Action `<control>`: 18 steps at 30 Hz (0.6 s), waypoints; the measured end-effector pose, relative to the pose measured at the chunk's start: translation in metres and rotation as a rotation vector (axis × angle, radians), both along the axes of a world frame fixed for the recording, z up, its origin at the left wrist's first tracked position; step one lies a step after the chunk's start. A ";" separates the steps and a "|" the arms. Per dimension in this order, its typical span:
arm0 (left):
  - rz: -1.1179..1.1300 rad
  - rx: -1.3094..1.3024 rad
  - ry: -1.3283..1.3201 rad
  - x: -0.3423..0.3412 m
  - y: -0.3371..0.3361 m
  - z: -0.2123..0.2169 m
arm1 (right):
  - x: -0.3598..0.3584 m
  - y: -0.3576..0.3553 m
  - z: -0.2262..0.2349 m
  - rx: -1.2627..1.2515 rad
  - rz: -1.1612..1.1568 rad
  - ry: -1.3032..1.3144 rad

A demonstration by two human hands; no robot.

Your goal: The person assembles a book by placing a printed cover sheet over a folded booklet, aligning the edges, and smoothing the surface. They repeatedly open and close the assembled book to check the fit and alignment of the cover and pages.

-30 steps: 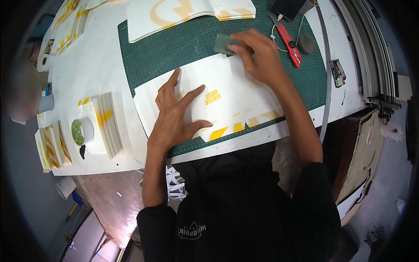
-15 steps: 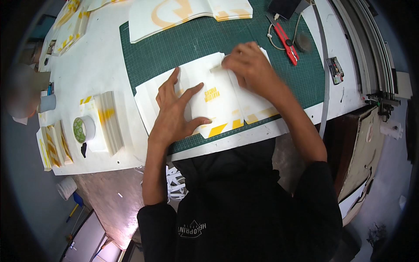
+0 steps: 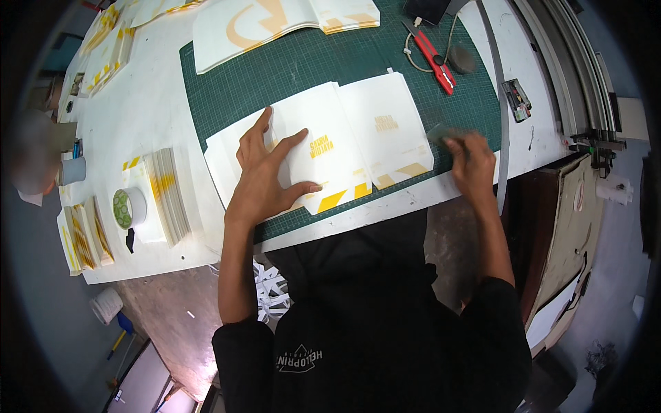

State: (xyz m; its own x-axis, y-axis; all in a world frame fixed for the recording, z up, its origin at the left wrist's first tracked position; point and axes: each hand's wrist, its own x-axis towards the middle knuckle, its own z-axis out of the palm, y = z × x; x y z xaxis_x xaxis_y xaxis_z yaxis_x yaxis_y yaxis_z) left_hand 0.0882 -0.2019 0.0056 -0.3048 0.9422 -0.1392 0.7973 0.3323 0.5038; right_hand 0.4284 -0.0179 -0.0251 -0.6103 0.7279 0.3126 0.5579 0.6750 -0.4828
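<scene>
A white printed paper sheet (image 3: pixel 330 113) with yellow lettering and stripes lies unfolded on the green cutting mat (image 3: pixel 227 89). Fold lines split it into panels. With fingers and thumb spread, my left hand (image 3: pixel 265 172) rests on the left panels. Just beyond the sheet's right edge, my right hand (image 3: pixel 475 165) pinches a small, flat, pale piece (image 3: pixel 443 132), blurred and see-through looking; its exact kind is unclear. The hand is over the mat's right part, apart from the sheet.
A red box cutter (image 3: pixel 435 62) and a round dark object (image 3: pixel 462 60) lie at the mat's far right. More printed sheets (image 3: pixel 255 24) are stacked at the back. On the left are a tape roll (image 3: pixel 129 208) and folded stacks (image 3: pixel 165 196). Metal rails (image 3: pixel 571 62) run along the right.
My right hand has swept right and nearer to me, off the sheet, with the small piece still pinched. My left hand keeps its place on the paper. The whole view has shifted slightly.
</scene>
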 end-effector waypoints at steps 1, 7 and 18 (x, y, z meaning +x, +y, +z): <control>-0.007 -0.001 0.000 0.000 0.001 0.000 | 0.003 0.007 -0.001 -0.097 -0.116 0.032; -0.022 -0.007 0.014 -0.002 -0.001 0.001 | -0.034 -0.044 0.005 0.155 0.024 0.149; -0.016 0.091 -0.179 -0.014 -0.009 -0.010 | -0.076 -0.101 0.009 -0.122 0.263 -0.005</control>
State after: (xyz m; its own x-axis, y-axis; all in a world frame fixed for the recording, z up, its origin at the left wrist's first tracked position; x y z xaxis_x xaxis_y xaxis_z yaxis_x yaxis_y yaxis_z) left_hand 0.0744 -0.2105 -0.0039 -0.2678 0.9578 -0.1044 0.6968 0.2674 0.6655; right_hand 0.3520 -0.1186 -0.0161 -0.7841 0.5767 0.2291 0.3738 0.7337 -0.5674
